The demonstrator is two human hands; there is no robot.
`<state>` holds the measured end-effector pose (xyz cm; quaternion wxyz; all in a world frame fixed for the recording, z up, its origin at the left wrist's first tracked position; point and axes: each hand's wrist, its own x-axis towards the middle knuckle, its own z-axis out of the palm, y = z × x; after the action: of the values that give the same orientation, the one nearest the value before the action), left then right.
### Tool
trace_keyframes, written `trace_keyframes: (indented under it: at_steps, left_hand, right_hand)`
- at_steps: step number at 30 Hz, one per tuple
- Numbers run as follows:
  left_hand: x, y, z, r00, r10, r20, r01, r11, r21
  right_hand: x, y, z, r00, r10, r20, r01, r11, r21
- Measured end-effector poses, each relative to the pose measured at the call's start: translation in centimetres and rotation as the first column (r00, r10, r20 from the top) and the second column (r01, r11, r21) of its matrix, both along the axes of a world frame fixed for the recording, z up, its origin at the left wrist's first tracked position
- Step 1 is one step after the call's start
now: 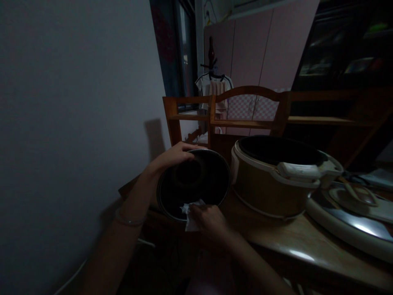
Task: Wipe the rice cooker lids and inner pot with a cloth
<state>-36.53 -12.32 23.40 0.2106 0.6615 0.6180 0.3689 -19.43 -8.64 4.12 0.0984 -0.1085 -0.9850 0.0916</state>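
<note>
A dark round inner pot [211, 176] is tilted on its side with its mouth toward me, at the table's left edge. My left hand [176, 155] grips its upper rim, thumb inside and fingers behind. Low at the mouth, my right hand [210, 219] is closed on a crumpled white tissue [193, 221], which touches the lower rim and inner wall. Just right of the pot stands the cooker body [267, 188], a squat appliance with a pale rim, a handle and a dark opening. The pot's outer underside is mostly hidden.
A cooker lid [346, 225] lies on the wooden table [276, 237] at the right, with a rice paddle [357, 192] on it. Behind rises a wooden shelf frame [250, 123]. A bare wall [76, 102] closes off the left side. A white cord [72, 278] hangs low left.
</note>
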Motion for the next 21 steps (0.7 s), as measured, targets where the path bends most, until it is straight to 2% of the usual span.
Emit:
trace_keyframes:
  at_steps: [8, 13, 21]
  left_hand:
    - [-0.32, -0.23, -0.18, 0.998, 0.002, 0.062, -0.001, 1.0, -0.014]
    - [-0.48, -0.06, -0.23, 0.998, 0.02, 0.051, -0.018, 0.999, -0.027]
    - [-0.26, 0.36, -0.06, 0.997, -0.022, 0.072, 0.025, 0.998, -0.051]
  right_hand:
    - [-0.23, 0.01, 0.04, 0.999, 0.026, -0.036, -0.025, 0.999, 0.025]
    - [-0.27, -0.09, 0.18, 1.0, -0.006, -0.01, 0.006, 1.0, -0.003]
    - [-0.63, 0.17, 0.28, 1.0, -0.025, 0.005, 0.026, 0.999, -0.048]
